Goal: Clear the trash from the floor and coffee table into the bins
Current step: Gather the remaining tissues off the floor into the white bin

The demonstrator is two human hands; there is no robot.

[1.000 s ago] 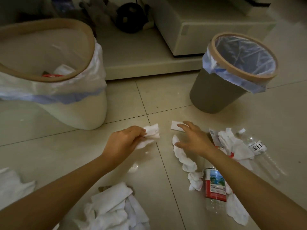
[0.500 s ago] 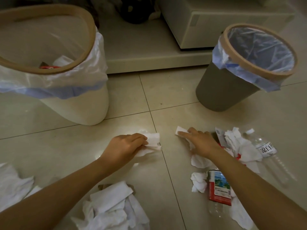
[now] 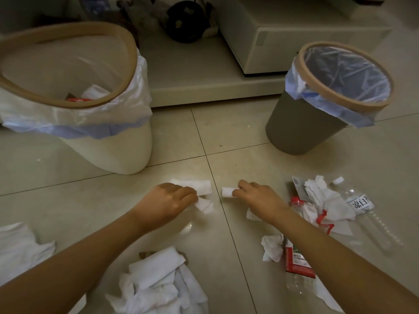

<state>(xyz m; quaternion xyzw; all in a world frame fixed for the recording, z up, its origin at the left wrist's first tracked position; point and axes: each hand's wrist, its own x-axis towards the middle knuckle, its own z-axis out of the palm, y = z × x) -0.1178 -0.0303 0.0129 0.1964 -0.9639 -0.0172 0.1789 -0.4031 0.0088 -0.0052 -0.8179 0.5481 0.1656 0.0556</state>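
My left hand (image 3: 169, 200) grips a crumpled white tissue (image 3: 203, 191) low over the tiled floor. My right hand (image 3: 257, 198) pinches a small white paper scrap (image 3: 227, 191), with more tissue bunched under its palm. A cream bin (image 3: 118, 152) with a white liner stands at the back left and holds some trash. A grey bin (image 3: 294, 130) with a clear liner stands at the back right. To my right lie white tissues (image 3: 322, 200), a clear bottle (image 3: 362, 207) with a white label and a red-labelled bottle (image 3: 298, 264).
A heap of white tissues (image 3: 158, 284) lies near me between my arms, and another tissue pile (image 3: 20, 243) is at the left edge. Behind the bins runs a low cream platform (image 3: 204, 82) carrying a cabinet (image 3: 283, 35) and a black object (image 3: 184, 21).
My right hand has gathered the long tissue strip from the floor and closed on the small paper scrap. My left hand keeps hold of its tissue and has shifted a little lower.
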